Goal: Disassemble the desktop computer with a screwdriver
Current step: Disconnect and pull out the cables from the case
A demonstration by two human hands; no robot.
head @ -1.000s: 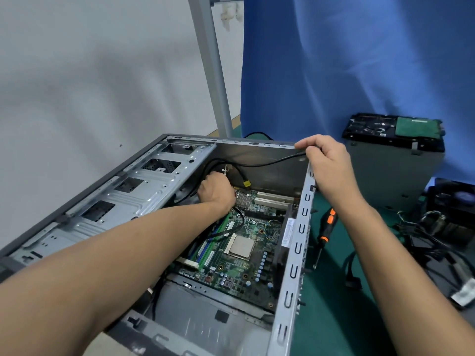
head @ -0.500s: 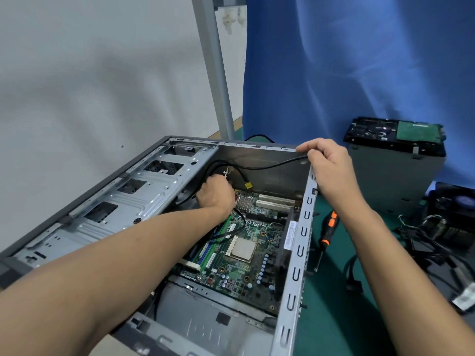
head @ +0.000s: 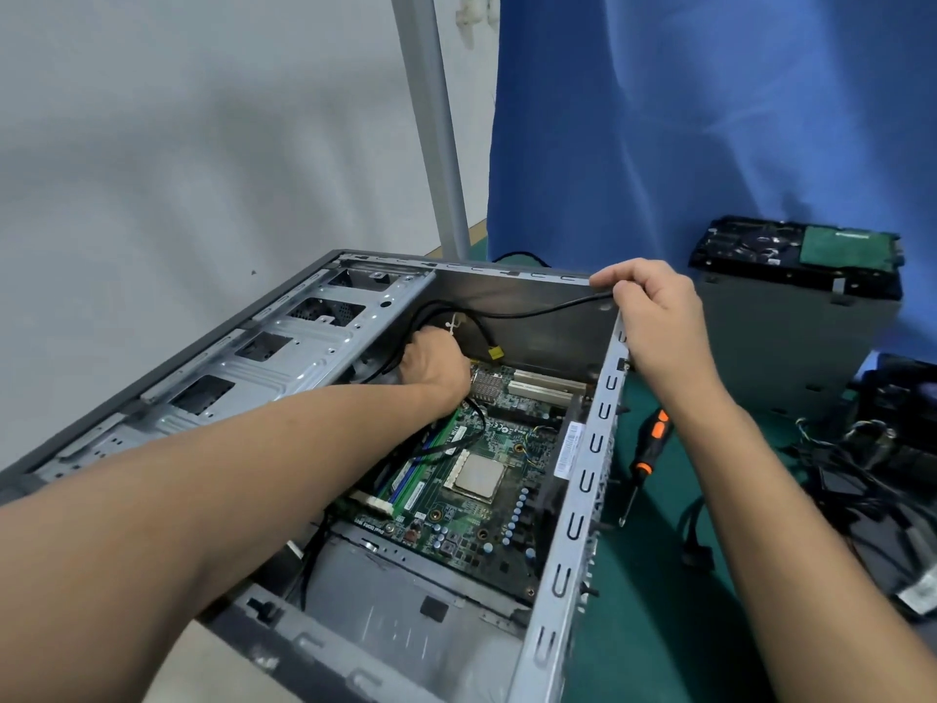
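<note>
Fingers (head: 608,285) of the right hand (head: 654,322) pinching the black cable (head: 532,311) at the case (head: 583,474) rim, 1 o'clock corner. Left hand (head: 431,365) down in the wiring at 11, grip hidden, can't tell. Cable probably floppy, so better pulled by its plug. Motherboard (head: 507,428) fragile, edges only. Steel case stiff, likely heavyish. Count: one case dead centre, one motherboard inside, one screwdriver (head: 651,443) on the desk (head: 659,575) at 3.
</note>
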